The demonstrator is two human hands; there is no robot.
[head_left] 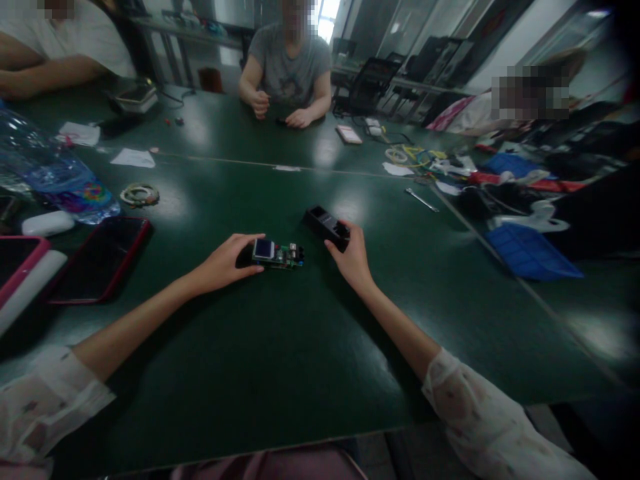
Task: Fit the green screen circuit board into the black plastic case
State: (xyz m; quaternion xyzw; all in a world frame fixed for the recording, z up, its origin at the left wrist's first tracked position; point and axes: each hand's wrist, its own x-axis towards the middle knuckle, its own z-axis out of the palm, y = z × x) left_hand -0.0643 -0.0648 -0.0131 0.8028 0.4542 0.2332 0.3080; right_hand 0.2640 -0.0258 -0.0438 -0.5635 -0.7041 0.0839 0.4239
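My left hand (234,262) grips the left end of a small green circuit board (285,256), thumb and fingers on its opposite edges. A little display screen (264,249) sits on the board's left part, and small connectors stand at its right end. To the right, my right hand (353,257) is closed around the near end of a black plastic case (323,221), which slants away to the upper left. Board and case are apart, with a short stretch of green table (280,347) between them. I cannot tell whether either is lifted off the surface.
On the left lie a red-edged phone (107,257), a water bottle (60,167) and a coil of wire (140,195). A wrench (421,200), blue trays (530,252) and tangled cables (415,157) are on the right. Across the table sits a person (290,67); others sit at both sides.
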